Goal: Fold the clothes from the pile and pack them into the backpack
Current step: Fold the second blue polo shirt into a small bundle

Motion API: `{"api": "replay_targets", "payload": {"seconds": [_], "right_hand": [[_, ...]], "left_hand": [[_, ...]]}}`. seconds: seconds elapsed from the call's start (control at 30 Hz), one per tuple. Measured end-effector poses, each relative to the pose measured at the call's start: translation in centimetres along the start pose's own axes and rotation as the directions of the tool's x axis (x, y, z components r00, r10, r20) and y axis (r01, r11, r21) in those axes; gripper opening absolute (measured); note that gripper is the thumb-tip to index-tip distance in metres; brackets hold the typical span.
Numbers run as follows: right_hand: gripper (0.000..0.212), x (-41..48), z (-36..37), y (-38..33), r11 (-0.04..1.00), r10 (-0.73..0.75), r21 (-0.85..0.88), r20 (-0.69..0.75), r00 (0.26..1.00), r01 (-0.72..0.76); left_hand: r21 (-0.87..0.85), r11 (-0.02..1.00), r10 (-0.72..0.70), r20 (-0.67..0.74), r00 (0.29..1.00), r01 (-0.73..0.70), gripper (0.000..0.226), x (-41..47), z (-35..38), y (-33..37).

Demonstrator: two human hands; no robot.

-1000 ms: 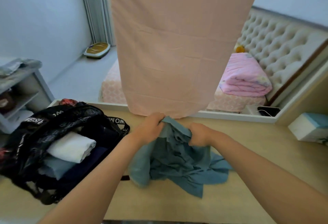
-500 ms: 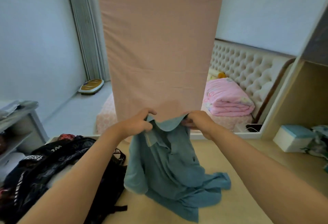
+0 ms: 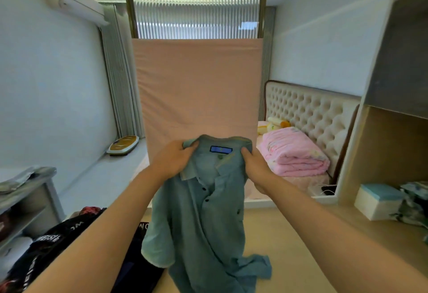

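A teal polo shirt (image 3: 203,223) with dark buttons and a blue neck label hangs in front of me, its hem trailing on the wooden table (image 3: 289,246). My left hand (image 3: 172,159) grips the left side of the collar. My right hand (image 3: 254,167) grips the right shoulder by the collar. The black backpack (image 3: 53,244) with white lettering lies at the lower left on the table, partly hidden behind my left forearm.
A white and teal box (image 3: 379,201) and a patterned garment (image 3: 414,202) sit at the table's right. A grey shelf unit (image 3: 25,200) stands at the left. Beyond the table are a bed with a pink quilt (image 3: 294,153) and an upright pink mattress (image 3: 199,91).
Both hands have lifted the shirt from a crumpled heap on the table up to chest height, so it now hangs open with the collar and label facing me. The view has tilted upward.
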State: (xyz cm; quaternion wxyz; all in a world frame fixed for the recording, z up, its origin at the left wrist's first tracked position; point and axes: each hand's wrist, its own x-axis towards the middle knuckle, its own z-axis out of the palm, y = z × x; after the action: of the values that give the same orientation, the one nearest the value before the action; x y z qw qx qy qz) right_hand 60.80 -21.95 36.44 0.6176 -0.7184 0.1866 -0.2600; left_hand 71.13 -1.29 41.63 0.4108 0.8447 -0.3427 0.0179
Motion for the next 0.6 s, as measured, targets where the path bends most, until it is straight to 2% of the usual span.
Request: {"api": "replay_targets", "payload": {"seconds": [0.03,0.1,0.13,0.17,0.23,0.3,0.37,0.43,0.5,0.6], "right_hand": [[0.031,-0.4,-0.2,-0.3,0.999,-0.003,0.039,0.035,0.999,0.002],[0.059,-1.0,-1.2,-0.6,0.998,0.023,0.063,0.123,0.992,-0.031],[0.070,-1.3,-1.8,-0.7,0.999,0.039,0.002,0.167,0.985,-0.040],[0.070,-1.7,-2.4,-0.7,0.997,0.043,-0.069,0.196,0.980,-0.030],[0.044,-2.9,-3.3,-1.2,0.988,0.021,-0.152,0.155,0.988,0.003],[0.019,-4.3,-4.0,-1.8,0.993,-0.018,-0.117,0.064,0.998,0.026],[0.009,-5.8,-4.7,-2.9,0.993,-0.095,-0.074,0.017,0.995,0.096],[0.009,-7.4,-5.3,-4.8,0.975,-0.195,-0.104,0.035,0.980,0.197],[0.016,-9.0,-5.5,-7.1,0.972,-0.212,-0.083,0.110,0.971,0.222],[0.036,-10.6,-6.2,-10.6,0.999,-0.007,-0.031,0.312,0.950,0.017]], "left_hand": [[0.002,1.000,-0.015,-0.041,0.999,0.015,0.060,0.0,-0.4,0.7],[0.021,0.999,-0.025,-0.088,0.996,0.027,0.054,-0.4,-1.4,1.7],[0.018,1.000,-0.024,-0.080,0.997,0.025,0.054,-0.8,-2.0,2.2],[0.007,1.000,-0.018,-0.059,0.998,0.019,0.055,-1.3,-2.4,2.7],[-0.112,0.993,-0.010,0.075,0.997,0.019,0.044,-2.5,-3.5,3.5],[-0.222,0.973,0.010,0.290,0.957,0.057,0.033,-4.0,-4.7,4.0],[-0.235,0.967,0.029,0.490,0.871,0.100,0.048,-5.2,-6.3,4.0],[-0.229,0.971,0.074,0.559,0.826,0.068,0.058,-6.1,-7.5,4.2],[-0.226,0.974,0.117,0.452,0.884,-0.013,0.046,-7.4,-8.1,5.6],[-0.182,0.977,0.149,0.210,0.966,-0.111,0.014,-8.3,-8.7,7.2]]}}
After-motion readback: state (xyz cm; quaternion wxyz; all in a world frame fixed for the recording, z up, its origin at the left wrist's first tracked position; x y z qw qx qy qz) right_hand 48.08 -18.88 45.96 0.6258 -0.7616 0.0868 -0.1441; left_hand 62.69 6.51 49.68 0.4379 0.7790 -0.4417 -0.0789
